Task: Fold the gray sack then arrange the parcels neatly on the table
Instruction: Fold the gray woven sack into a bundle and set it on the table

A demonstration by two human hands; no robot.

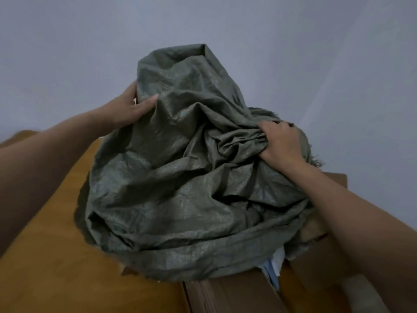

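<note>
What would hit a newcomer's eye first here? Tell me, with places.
The crumpled gray sack fills the middle, heaped over the wooden table. The left hand holds its upper left edge, and the right hand grips a bunched fold at right. Brown parcels peek out beneath its near edge.

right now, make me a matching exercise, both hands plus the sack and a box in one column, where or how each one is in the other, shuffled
Column 1
1. left hand
2. right hand
3. sack
4. box

Column 2
a. brown, showing under the sack's near edge
b. clutching a bunched fold on the sack's right
c. crumpled in a heap on the table
d. holding the sack's upper left edge

Pairs: 1-d, 2-b, 3-c, 4-a
</note>
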